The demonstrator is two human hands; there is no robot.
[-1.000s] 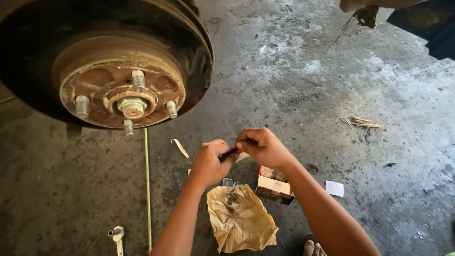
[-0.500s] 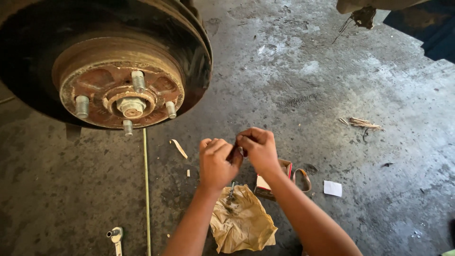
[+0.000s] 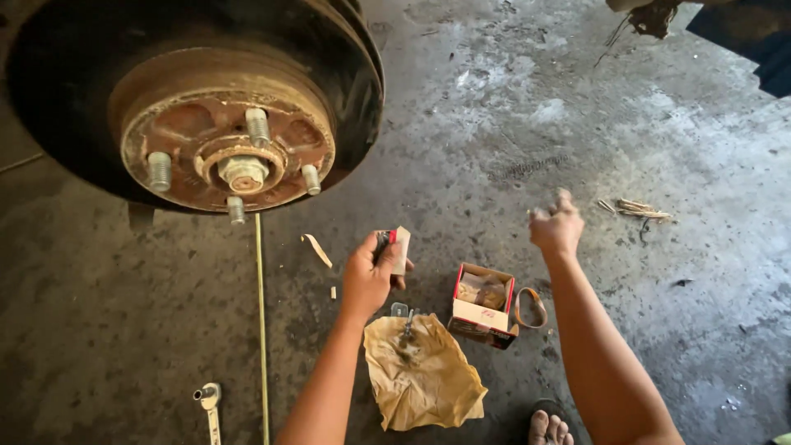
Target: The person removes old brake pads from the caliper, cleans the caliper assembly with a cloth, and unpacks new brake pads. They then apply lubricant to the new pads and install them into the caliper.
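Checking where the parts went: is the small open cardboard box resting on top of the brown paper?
No, the cardboard box sits on the concrete floor just beside the brown paper.

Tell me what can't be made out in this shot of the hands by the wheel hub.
- Left hand, head view: its fingers cover most of the small dark part it holds with a pale strip.
- Right hand: motion-blurred, so whether it holds anything is unclear.
- Open red box: contents wrapped in brown paper.
- Ratchet: handle cut off by the bottom edge.
- Wheel hub: top cut off by the frame.
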